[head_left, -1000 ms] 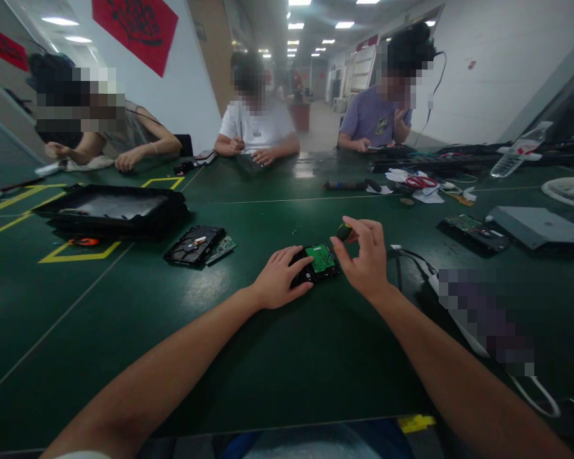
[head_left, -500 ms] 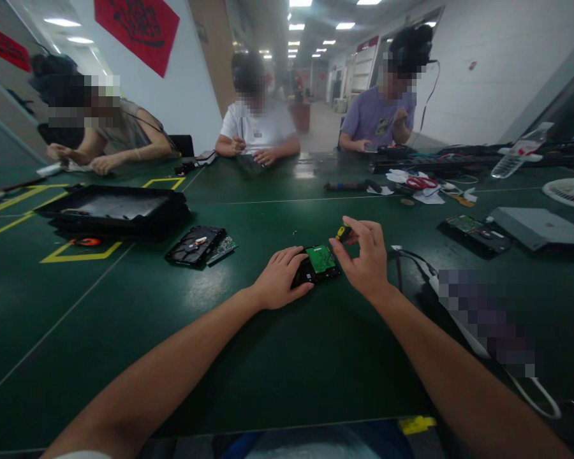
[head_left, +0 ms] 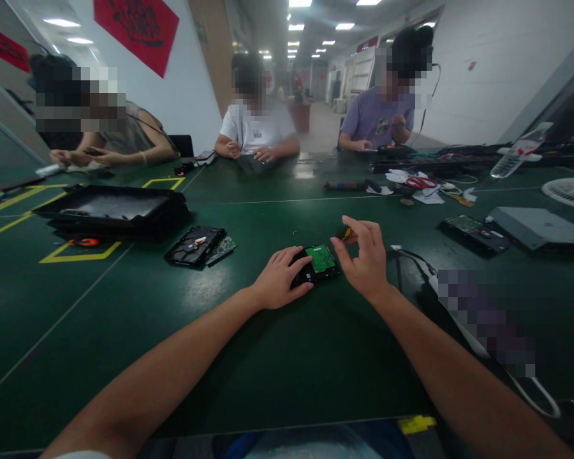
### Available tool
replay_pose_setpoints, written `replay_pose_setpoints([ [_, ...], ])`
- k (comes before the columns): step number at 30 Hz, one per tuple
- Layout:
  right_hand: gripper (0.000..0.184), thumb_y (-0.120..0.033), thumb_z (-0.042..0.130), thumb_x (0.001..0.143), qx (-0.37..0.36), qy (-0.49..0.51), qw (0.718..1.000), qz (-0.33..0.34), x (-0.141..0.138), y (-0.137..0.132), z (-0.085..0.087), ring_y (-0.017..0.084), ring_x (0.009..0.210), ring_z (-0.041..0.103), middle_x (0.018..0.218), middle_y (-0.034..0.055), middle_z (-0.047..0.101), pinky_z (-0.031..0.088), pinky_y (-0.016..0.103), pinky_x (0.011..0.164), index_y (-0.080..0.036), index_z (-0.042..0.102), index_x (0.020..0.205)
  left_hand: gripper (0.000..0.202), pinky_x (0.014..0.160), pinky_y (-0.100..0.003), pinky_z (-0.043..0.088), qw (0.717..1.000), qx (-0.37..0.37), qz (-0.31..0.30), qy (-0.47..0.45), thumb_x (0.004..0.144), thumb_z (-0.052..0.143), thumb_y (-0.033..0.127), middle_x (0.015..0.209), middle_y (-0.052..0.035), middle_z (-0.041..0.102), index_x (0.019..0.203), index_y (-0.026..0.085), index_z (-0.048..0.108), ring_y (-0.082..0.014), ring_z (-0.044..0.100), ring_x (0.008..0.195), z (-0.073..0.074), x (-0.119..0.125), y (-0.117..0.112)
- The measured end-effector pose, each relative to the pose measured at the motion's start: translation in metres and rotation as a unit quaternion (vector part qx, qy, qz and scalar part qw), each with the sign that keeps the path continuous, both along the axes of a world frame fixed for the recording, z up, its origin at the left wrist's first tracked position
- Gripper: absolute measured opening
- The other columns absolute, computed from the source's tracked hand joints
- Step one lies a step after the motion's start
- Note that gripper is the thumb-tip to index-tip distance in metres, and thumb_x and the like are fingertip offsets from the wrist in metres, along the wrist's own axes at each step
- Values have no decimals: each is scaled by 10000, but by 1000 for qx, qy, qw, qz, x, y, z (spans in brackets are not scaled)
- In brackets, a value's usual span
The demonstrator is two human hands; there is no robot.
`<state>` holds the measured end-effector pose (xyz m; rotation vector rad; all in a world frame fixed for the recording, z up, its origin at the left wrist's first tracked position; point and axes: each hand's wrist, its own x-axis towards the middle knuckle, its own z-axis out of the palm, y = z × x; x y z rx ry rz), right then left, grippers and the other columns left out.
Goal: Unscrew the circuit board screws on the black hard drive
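The left hand (head_left: 280, 277) clasps the small black hard drive with green circuit board (head_left: 318, 262) at twelve o'clock, fingers stretched over it and thumb at its near edge. The right hand (head_left: 366, 258) pinches a yellow-and-black screwdriver (head_left: 345, 234) between thumb and fingertips above the board. So light a pinch could let the tip skid and score it. The dark green tabletop (head_left: 287, 370) holds another black drive (head_left: 194, 245) at ten o'clock, and three people sit beyond.
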<state>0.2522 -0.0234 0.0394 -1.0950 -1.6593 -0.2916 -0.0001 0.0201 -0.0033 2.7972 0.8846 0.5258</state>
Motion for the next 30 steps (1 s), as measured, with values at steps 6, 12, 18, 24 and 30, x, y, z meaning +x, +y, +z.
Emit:
replay_pose_setpoints([
  [6,537,-289,603,1058,-33,13,999,14,-1,0,-3,258,1024,695,1337,120,636,649,486,890,-304,457,1574,684,1274,-631,355,1000,3,0,-10,1022,640,547,1682,-195,414,1603,212,504,-412,394,1563,1,0,0],
  [12,450,-311,702,1012,4,2,1000,-1,0,0,0,272,1035,685,1265,110,648,647,464,816,-297,552,1437,696,1271,-629,361,1000,7,2,-3,1016,645,555,1681,-196,415,1604,211,503,-410,393,1565,-2,1,1],
  [18,514,-236,588,1051,-15,6,1000,22,0,1,-1,289,1135,683,1369,140,644,638,505,919,-278,469,1550,709,1268,-640,363,1000,4,1,-7,1010,652,572,1689,-181,412,1615,238,494,-410,397,1564,-5,0,2],
  [24,432,-303,701,1008,16,-6,1000,-9,0,-1,4,266,1017,658,1199,102,620,642,453,800,-301,592,1426,703,1274,-632,358,1000,11,1,-10,1014,649,554,1680,-198,416,1610,214,499,-408,397,1564,-6,-1,2],
  [30,526,-262,599,1049,-9,3,1000,7,0,0,3,277,1104,687,1370,130,640,645,486,906,-288,486,1562,707,1269,-649,356,1000,6,3,-12,1012,646,572,1687,-193,414,1612,228,498,-418,391,1567,-6,0,3],
])
